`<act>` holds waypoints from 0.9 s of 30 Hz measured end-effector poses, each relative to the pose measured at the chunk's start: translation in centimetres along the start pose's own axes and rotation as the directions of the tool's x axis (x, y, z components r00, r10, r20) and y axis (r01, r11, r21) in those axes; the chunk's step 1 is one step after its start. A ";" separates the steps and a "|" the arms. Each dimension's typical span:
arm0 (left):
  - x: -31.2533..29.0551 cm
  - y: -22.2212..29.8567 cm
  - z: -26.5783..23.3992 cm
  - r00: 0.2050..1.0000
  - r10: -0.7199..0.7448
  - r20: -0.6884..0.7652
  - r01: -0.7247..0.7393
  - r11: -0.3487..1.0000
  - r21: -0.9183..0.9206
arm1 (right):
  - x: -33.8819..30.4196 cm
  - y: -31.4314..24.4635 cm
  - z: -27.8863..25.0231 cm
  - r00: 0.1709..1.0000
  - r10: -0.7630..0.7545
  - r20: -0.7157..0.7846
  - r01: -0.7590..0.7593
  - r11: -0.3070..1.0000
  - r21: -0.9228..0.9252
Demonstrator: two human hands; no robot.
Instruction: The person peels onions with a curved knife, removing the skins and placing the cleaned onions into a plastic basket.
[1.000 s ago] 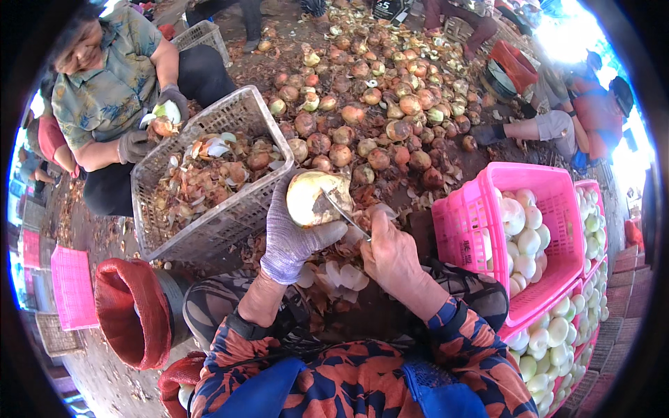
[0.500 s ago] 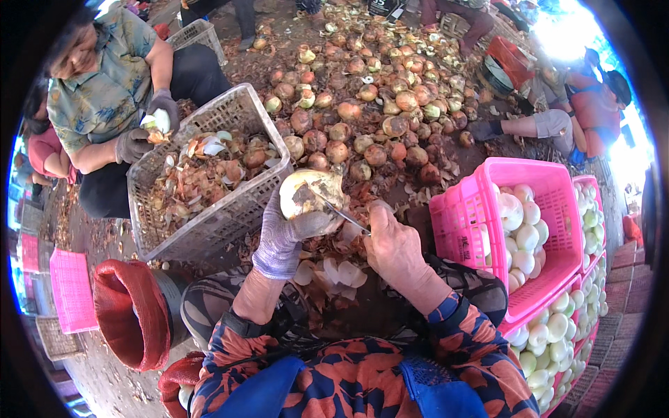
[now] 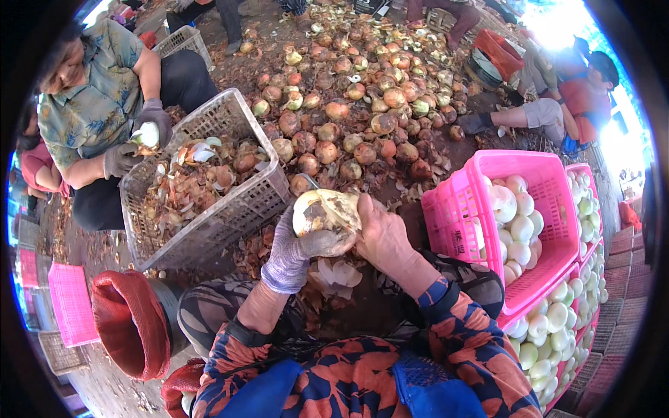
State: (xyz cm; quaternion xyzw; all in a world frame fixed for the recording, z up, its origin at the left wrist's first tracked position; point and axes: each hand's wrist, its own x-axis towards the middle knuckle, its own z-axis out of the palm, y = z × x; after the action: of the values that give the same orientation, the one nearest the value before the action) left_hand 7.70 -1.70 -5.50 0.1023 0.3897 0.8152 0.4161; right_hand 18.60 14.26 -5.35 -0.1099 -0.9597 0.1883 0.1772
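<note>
A partly peeled onion [image 3: 326, 209] with pale flesh and brown patches sits in my left hand [image 3: 290, 252], whose grey-purple glove wraps it from the left and below. My bare right hand [image 3: 387, 235] presses against the onion's right side, fingers closed around a knife. Most of the knife [image 3: 309, 181] is hidden behind the onion; only what looks like its blade tip shows at the upper left. Below my hands, loose pale onion skins [image 3: 336, 274] lie between my knees.
A grey crate [image 3: 209, 226] of onion skins stands left, a co-worker peeling behind it. Ahead spreads a heap of unpeeled onions [image 3: 366, 153]. Pink crates [image 3: 456, 223] with peeled white onions stand right. A red mesh sack [image 3: 115, 306] lines a bucket at lower left.
My right hand has moved up against the onion, and the knife has gone from across its front to mostly behind it. The onion has shifted slightly right and down.
</note>
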 end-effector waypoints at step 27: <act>0.0 6.0 0.0 0.911 -0.112 0.396 -0.069 0.908 0.413 | 0.7 -1.5 -5.9 0.923 -0.385 -0.005 0.363 0.865 0.346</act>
State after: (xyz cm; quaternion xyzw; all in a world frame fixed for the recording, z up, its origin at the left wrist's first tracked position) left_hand 4.11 -3.84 -1.18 0.3539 0.4599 0.6678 0.4661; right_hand 19.96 15.02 0.55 0.1165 -0.9207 0.3169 0.1959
